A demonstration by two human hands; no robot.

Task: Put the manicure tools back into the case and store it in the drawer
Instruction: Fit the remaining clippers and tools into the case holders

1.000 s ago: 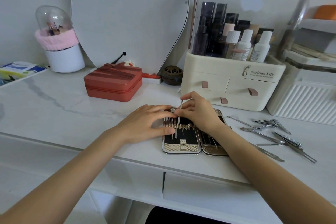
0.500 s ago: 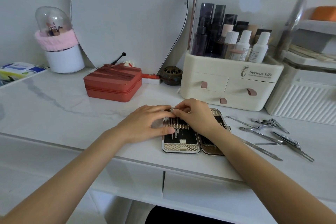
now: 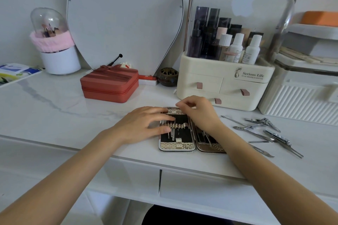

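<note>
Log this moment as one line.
case open on table | left hand steadying it | right hand at top edge | loose tools still outside

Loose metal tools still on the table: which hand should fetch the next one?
Right hand, probably: the loose steel manicure tools lie on its side, while the left hand rests on the open gold-patterned case, steadying it.

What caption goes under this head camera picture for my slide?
Both hands, left and right, work at the open manicure case; loose tools wait beside it.
</note>
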